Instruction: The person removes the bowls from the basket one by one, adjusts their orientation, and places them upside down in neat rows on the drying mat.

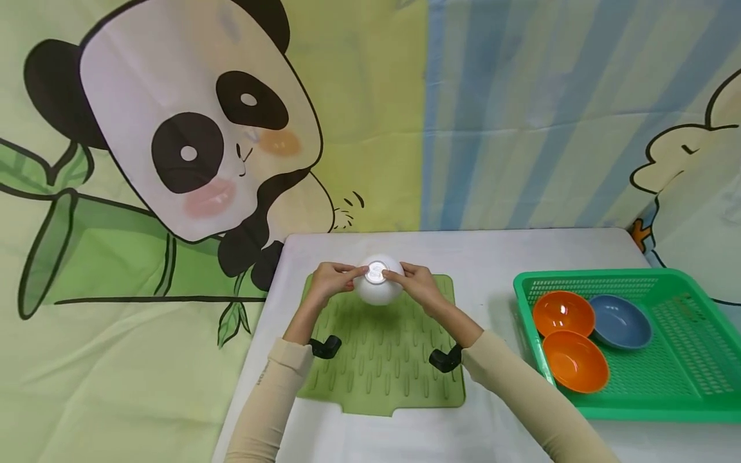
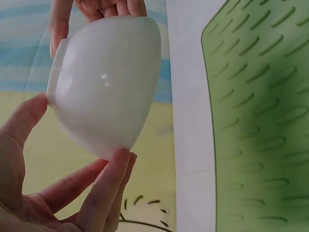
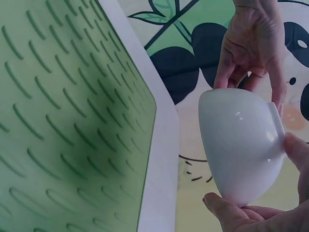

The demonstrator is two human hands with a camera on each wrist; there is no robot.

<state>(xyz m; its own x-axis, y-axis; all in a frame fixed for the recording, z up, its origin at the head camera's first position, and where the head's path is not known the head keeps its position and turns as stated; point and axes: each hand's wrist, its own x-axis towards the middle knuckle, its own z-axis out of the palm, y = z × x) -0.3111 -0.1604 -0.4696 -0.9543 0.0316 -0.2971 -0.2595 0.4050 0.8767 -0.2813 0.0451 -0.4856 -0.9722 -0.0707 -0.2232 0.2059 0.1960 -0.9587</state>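
Observation:
Both hands hold a white bowl up over the green ridged mat, its base ring turned toward the head camera. My left hand grips the bowl's left side, thumb against the foot ring and fingers at the rim. On the opposite side my right hand pinches it the same way. In the left wrist view the bowl lies tipped on its side in the air, well away from the mat. The bowl's inside is hidden in every view.
A green plastic basket stands on the right of the white-covered table. Inside it are two orange bowls and a blue bowl. Behind the table hangs a cloth printed with a panda.

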